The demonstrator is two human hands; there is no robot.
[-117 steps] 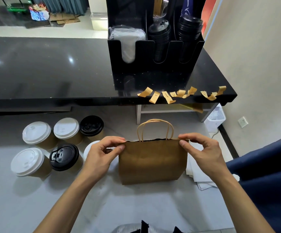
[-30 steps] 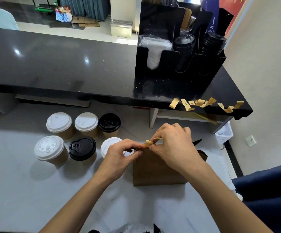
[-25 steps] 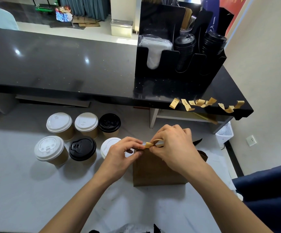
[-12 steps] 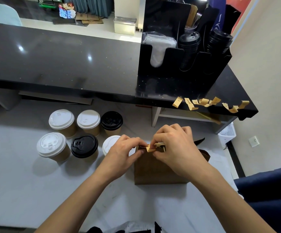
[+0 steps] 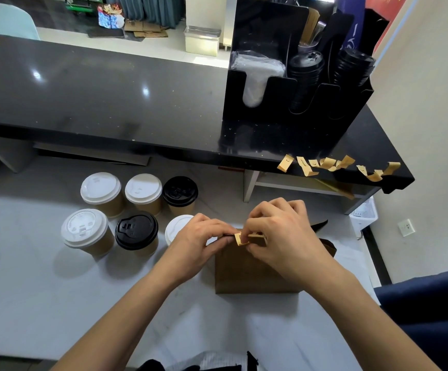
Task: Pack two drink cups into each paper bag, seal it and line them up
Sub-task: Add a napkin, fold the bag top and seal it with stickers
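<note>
A brown paper bag (image 5: 255,271) stands on the white table (image 5: 30,290) in front of me. My left hand (image 5: 200,242) pinches the bag's top edge at its left. My right hand (image 5: 284,234) pinches a small tan sticker (image 5: 240,239) against the bag's folded top. Several lidded drink cups stand to the left: a white-lidded one (image 5: 85,231), a black-lidded one (image 5: 136,232), and another white lid (image 5: 177,228) partly hidden behind my left hand. The bag's contents are hidden.
More tan stickers (image 5: 329,164) hang along the edge of the black counter (image 5: 110,97). A black organiser (image 5: 292,87) with lids and cups stands on it. A dark blue fabric (image 5: 431,303) lies at the right. Three more cups (image 5: 142,191) stand in the back row.
The bag's top went from held open by both hands to folded shut, handles down. A sticker is now in my right hand, lowered onto the fold over the last second.
</note>
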